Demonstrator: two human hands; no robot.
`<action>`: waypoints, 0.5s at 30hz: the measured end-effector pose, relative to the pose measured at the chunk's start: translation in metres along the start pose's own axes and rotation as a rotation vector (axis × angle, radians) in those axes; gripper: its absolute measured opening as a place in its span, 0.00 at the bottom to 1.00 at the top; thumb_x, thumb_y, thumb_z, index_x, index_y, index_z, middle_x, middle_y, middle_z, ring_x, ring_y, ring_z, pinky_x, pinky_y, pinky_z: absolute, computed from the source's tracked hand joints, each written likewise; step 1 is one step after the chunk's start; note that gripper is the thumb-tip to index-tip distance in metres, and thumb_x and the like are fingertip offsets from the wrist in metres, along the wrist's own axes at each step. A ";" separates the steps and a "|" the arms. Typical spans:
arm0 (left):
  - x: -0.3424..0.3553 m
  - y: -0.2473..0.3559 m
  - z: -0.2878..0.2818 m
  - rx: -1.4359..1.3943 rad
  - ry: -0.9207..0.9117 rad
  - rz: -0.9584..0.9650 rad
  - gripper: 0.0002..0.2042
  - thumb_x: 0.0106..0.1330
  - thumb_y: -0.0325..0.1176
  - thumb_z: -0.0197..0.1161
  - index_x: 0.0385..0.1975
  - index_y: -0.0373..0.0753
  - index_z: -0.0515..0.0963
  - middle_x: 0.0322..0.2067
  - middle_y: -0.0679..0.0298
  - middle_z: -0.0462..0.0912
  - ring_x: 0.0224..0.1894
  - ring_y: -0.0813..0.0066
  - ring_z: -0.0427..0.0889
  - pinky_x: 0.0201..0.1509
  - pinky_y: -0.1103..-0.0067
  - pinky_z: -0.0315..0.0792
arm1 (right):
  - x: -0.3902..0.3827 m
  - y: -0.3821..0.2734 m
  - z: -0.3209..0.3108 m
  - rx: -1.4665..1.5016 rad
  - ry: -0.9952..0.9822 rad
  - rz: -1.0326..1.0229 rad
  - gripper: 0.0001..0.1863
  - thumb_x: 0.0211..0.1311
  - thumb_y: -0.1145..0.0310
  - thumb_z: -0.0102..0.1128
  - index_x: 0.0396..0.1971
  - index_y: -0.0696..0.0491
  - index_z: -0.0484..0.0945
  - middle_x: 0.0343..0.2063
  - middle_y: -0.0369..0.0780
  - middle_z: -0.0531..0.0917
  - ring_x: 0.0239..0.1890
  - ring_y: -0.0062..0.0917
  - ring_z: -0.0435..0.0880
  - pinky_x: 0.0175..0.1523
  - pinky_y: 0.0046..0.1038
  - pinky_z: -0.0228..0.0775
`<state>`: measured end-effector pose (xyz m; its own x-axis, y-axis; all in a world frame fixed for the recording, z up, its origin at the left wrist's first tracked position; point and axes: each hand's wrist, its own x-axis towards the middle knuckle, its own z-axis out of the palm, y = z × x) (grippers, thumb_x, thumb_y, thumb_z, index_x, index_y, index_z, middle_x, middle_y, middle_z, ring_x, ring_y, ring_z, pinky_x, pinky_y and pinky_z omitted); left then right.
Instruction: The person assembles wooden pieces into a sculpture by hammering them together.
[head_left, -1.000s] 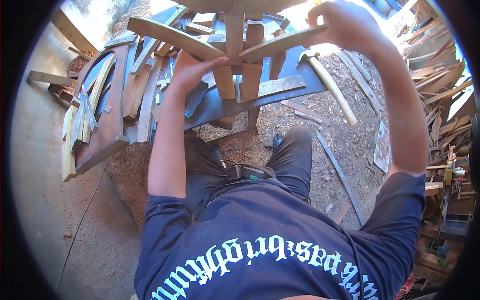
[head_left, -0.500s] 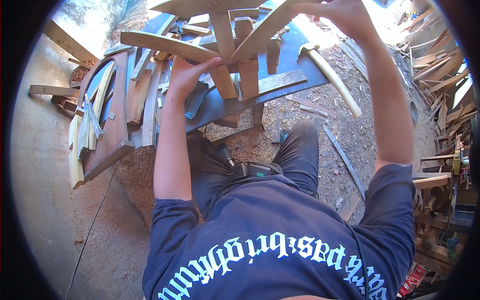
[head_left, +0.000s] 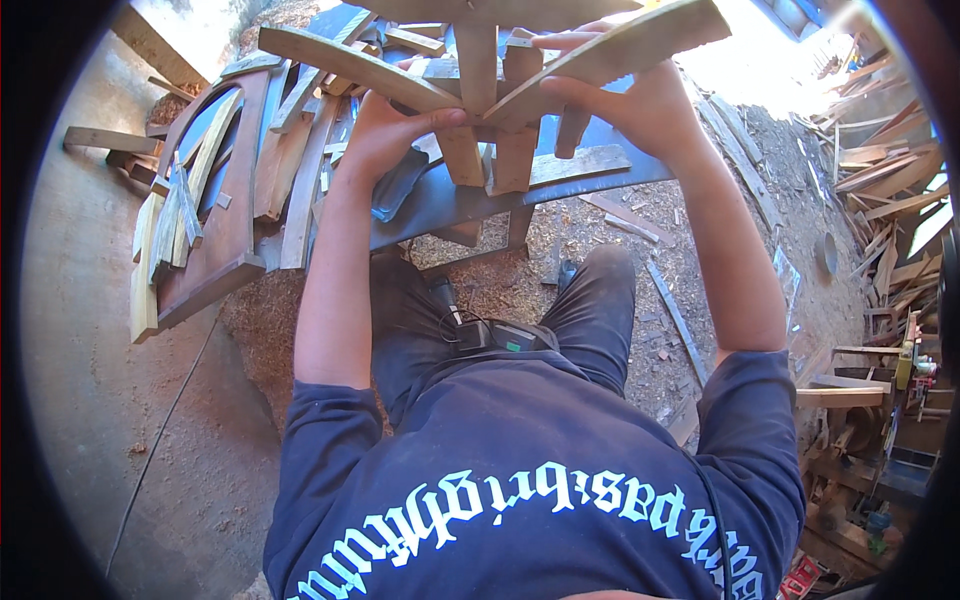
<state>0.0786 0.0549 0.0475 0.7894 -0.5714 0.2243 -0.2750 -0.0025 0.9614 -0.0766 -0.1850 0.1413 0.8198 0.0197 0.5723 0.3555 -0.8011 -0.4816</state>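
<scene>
A wooden framework of crossed boards [head_left: 476, 55] stands raised at the top centre. My left hand [head_left: 385, 135] grips it at the lower end of a long left slanting board [head_left: 340, 62], thumb across the centre joint's left side. My right hand [head_left: 640, 115] grips the right slanting board [head_left: 660, 45], thumb under it and fingertips showing above, partly hidden by the board. Short wooden legs [head_left: 515, 160] hang below the joint. Behind and under them lies a dark bench top [head_left: 440, 225] with loose offcuts and a blue-edged dark object [head_left: 398, 195] beside my left wrist.
A brown arched wooden piece [head_left: 230, 230] piled with slats [head_left: 145, 260] is at the left. Heaped scrap wood [head_left: 890, 170] lines the right side. Strips and chips lie on the ground [head_left: 650, 240]. A cable [head_left: 165, 420] crosses the floor at lower left. Dark power-tool parts [head_left: 495, 335] sit between my knees.
My right hand has moved left and down along the right board toward the joint. That board's outer end now shows. The hammer seen at the bench's right earlier is now hidden by my right arm.
</scene>
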 end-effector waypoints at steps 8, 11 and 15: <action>0.005 -0.002 -0.004 0.051 -0.051 -0.011 0.39 0.48 0.39 0.86 0.61 0.32 0.74 0.47 0.58 0.88 0.52 0.73 0.85 0.57 0.73 0.80 | 0.000 0.032 0.006 0.480 -0.083 -0.063 0.11 0.63 0.75 0.71 0.45 0.55 0.83 0.57 0.46 0.83 0.57 0.35 0.85 0.60 0.34 0.80; 0.009 -0.010 -0.004 0.055 -0.035 0.041 0.46 0.47 0.40 0.86 0.67 0.32 0.68 0.49 0.57 0.87 0.53 0.72 0.85 0.59 0.73 0.79 | -0.002 0.034 0.004 0.496 -0.063 -0.028 0.11 0.62 0.78 0.69 0.44 0.56 0.81 0.56 0.48 0.83 0.59 0.41 0.84 0.61 0.37 0.81; 0.009 -0.009 -0.002 0.013 -0.070 0.041 0.50 0.46 0.41 0.87 0.69 0.31 0.65 0.50 0.56 0.86 0.54 0.70 0.84 0.59 0.73 0.78 | -0.002 0.035 0.001 0.324 -0.070 -0.031 0.12 0.60 0.75 0.73 0.42 0.54 0.82 0.50 0.41 0.85 0.58 0.33 0.84 0.60 0.33 0.79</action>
<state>0.0897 0.0512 0.0408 0.7369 -0.6273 0.2518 -0.3144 0.0117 0.9492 -0.0650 -0.2124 0.1227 0.8310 0.0913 0.5488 0.4963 -0.5673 -0.6571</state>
